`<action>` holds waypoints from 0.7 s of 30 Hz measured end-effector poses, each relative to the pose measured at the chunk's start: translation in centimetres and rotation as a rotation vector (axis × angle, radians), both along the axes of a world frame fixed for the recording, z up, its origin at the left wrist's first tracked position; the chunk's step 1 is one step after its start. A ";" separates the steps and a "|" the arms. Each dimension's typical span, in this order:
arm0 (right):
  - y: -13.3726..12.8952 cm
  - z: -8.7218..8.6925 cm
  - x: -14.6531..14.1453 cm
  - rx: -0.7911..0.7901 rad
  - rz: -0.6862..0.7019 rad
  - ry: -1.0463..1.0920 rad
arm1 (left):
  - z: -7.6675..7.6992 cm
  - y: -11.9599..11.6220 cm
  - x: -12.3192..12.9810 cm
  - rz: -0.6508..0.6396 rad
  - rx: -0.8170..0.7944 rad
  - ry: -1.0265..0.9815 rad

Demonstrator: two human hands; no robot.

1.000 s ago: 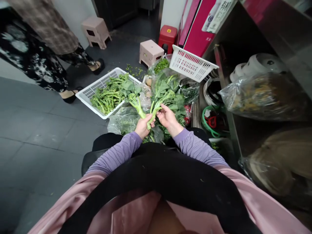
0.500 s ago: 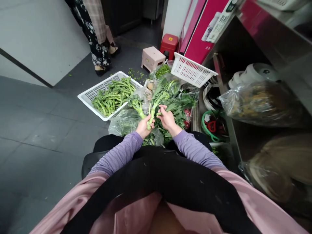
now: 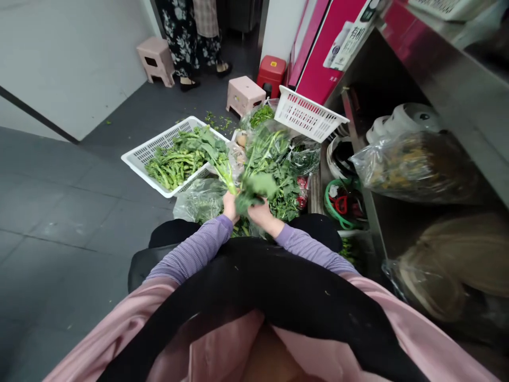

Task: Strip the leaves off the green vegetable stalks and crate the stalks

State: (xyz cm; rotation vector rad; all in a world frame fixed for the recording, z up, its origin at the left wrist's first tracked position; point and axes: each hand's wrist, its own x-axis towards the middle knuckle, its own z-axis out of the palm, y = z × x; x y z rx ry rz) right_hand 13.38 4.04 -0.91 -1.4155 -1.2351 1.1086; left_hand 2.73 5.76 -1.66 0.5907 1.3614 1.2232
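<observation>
My left hand [image 3: 229,206] is closed around the lower end of a thick green vegetable stalk [image 3: 225,171], which leans up toward the left and has leaves at its top. Close beside it on the right, my right hand [image 3: 261,214] is curled at a leafy green stalk [image 3: 257,187]. Its broad leaves are blurred by motion and cover most of the fingers. Beneath and beyond both hands lies a heap of leafy greens [image 3: 280,183]. To the left, a white slotted basket [image 3: 137,160] holds many trimmed green stalks [image 3: 175,162].
A clear plastic bag of greens [image 3: 199,199] lies by my left knee. Another white basket [image 3: 310,116] leans tilted at the back. Steel shelving [image 3: 376,223] with bagged goods borders the right, near a green basket [image 3: 332,207]. Beyond are stools [image 3: 244,94] and a standing person's legs [image 3: 186,45].
Both hands have drawn closer together, the right one moving left and slightly down. A large leafy piece now stands in front of the right hand. The person beyond has shifted right.
</observation>
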 end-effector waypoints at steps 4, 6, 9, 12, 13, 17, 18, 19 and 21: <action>1.5 0.6 1.5 -0.049 -0.158 0.175 | -0.8 0.0 -0.2 -0.053 0.029 0.168; 2.6 1.0 2.3 -0.098 -0.186 0.324 | -1.1 -0.3 -0.4 -0.079 0.136 0.320; 3.7 1.3 2.2 -0.184 -0.176 0.492 | -1.4 -0.8 -0.8 -0.113 0.349 0.535; 3.9 1.5 1.6 -0.184 -0.158 0.600 | -1.5 -0.9 -1.3 -0.197 0.500 0.718; 3.8 1.6 1.6 -0.180 -0.147 0.613 | -1.6 -0.8 -1.5 -0.229 0.527 0.776; 2.6 2.0 3.0 -0.217 -0.077 0.587 | -1.8 -0.2 -2.1 -0.285 0.586 1.026; 2.3 2.0 3.4 -0.217 -0.072 0.555 | -1.8 -0.2 -2.1 -0.294 0.616 1.090; 2.1 2.1 3.8 -0.213 -0.075 0.516 | -1.8 -0.2 -2.1 -0.310 0.657 1.148; 2.2 2.0 4.2 -0.200 -0.113 0.437 | -1.7 -0.6 -1.9 -0.356 0.758 1.231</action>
